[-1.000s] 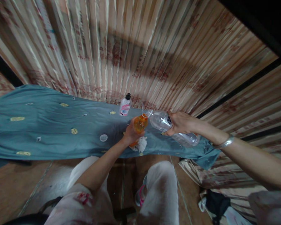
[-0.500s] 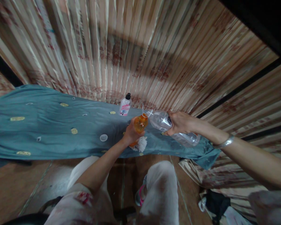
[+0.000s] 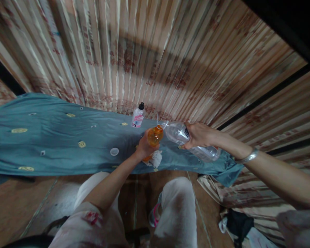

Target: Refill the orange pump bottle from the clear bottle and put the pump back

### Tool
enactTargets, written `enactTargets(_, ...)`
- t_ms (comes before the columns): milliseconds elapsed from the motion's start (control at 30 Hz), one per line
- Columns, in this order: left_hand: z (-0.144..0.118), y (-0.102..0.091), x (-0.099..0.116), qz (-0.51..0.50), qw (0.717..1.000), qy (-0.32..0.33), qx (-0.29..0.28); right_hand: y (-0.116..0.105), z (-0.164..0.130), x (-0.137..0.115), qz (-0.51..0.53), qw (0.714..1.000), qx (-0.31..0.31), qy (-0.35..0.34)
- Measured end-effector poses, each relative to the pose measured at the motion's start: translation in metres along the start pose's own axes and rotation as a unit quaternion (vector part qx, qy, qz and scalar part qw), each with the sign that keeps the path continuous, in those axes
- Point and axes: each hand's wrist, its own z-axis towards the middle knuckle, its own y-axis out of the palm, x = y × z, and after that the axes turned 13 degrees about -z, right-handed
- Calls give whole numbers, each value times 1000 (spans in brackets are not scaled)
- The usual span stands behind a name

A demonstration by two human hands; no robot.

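A person stands over a low surface draped in a teal cloth (image 3: pixel 54 137) with small yellow embroidered patches, seen from above.

The left hand (image 3: pixel 144 148) is wrapped around an orange bottle (image 3: pixel 154 136), fingers curled closed about its lower body from the 7 o'clock side. The bottle stands roughly upright just above the cloth, its open neck clear of the fingers and pointing toward 1 o'clock. The thumb cannot be made out.

The right hand (image 3: pixel 199 135) grips a clear plastic bottle (image 3: pixel 189 141), fingers closed over its middle. That bottle is tipped nearly flat: its base sticks out past the hand toward 4 o'clock, and its mouth reaches out toward 9 o'clock, ending just beside the orange bottle's neck. Whether the two mouths touch cannot be told. A silver bangle (image 3: pixel 246 157) sits on the right wrist.

A crumpled white tissue (image 3: pixel 156 159) lies on the cloth directly below the left hand. A round white cap (image 3: pixel 114 151) lies at 9 o'clock from that hand, well apart. A small white bottle with a pink label and black cap (image 3: pixel 138 116) stands upright at 12 o'clock, near the cloth's far edge, before a striped curtain (image 3: pixel 155 51).
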Motion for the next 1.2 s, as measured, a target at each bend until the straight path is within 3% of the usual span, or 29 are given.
enactTargets(433, 0, -2, 6, 3, 1000, -25, -9, 0, 0, 0, 1, 1000, 0, 5)
enactTargets(1200, -2, -3, -2, -13, 1000, 11, -10, 1, 3, 1, -1, 1000, 8, -5)
